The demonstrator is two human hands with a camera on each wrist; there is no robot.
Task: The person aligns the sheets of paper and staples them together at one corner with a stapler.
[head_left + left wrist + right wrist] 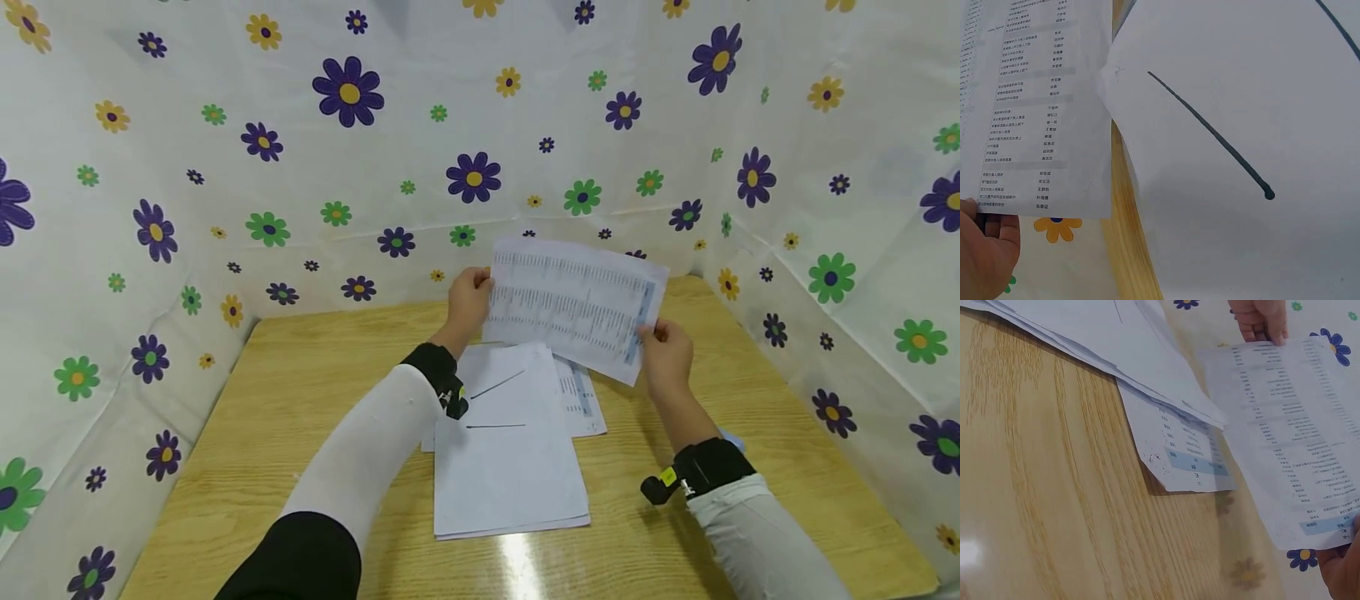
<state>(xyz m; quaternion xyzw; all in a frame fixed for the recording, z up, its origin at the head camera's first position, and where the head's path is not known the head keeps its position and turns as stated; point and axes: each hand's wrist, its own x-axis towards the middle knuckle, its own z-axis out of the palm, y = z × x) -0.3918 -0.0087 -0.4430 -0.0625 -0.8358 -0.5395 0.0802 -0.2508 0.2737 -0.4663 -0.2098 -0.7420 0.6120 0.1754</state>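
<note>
A printed sheet of paper (573, 300) with columns of text and a blue band is held up above the far part of the table. My left hand (469, 302) pinches its left edge, and my right hand (666, 354) pinches its right edge. Below and nearer lies a stack of white paper (510, 475), its top sheet bearing two dark strokes, one slanted and one level. From under that stack another printed sheet (581, 400) sticks out to the right. In the left wrist view, the held sheet (1041, 112) shows rows of printed characters.
The wooden table (300, 400) carries the papers. A white cloth (420, 108) with purple, yellow and green flowers hangs behind it and along both sides. Something small and light blue (731, 439) is partly hidden behind my right wrist.
</note>
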